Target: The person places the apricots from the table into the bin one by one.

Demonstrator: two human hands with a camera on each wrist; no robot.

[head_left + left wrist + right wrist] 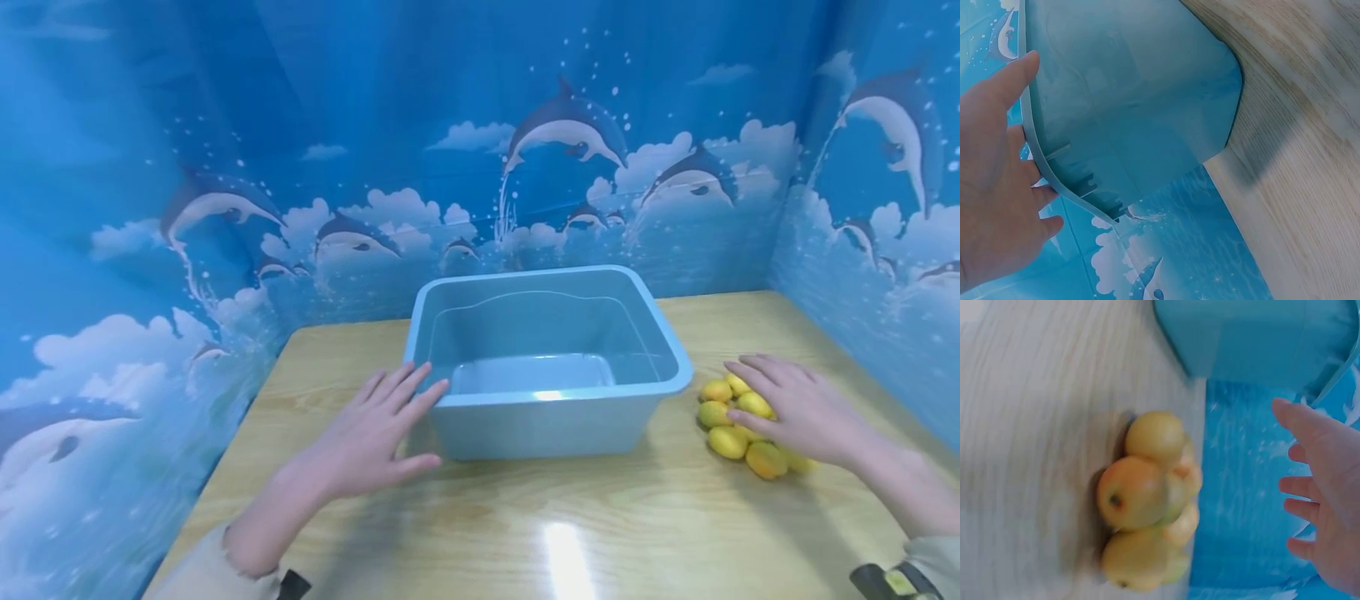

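Note:
A light-blue plastic tub (534, 432) stands upright on the wooden table, and its inside shows bare. My left hand (367, 446) reaches to the tub's near left corner, fingers straight and spread, fingertips right at the rim. In the left wrist view the left hand (1004, 181) lies along the rim with nothing gripped. To the right of the tub sits a cluster of several small yellow-orange fruits (727, 442). Over this cluster hovers my right hand (806, 408), its fingers extended and holding nothing. In the right wrist view the fruits (1132, 492) lie bunched together, apart from the right hand (1335, 494).
A blue curtain (420, 108) printed with dolphins and clouds hangs behind the table and along both sides. The pale wooden tabletop (480, 525) extends in front of the tub, with a bright light reflection on it.

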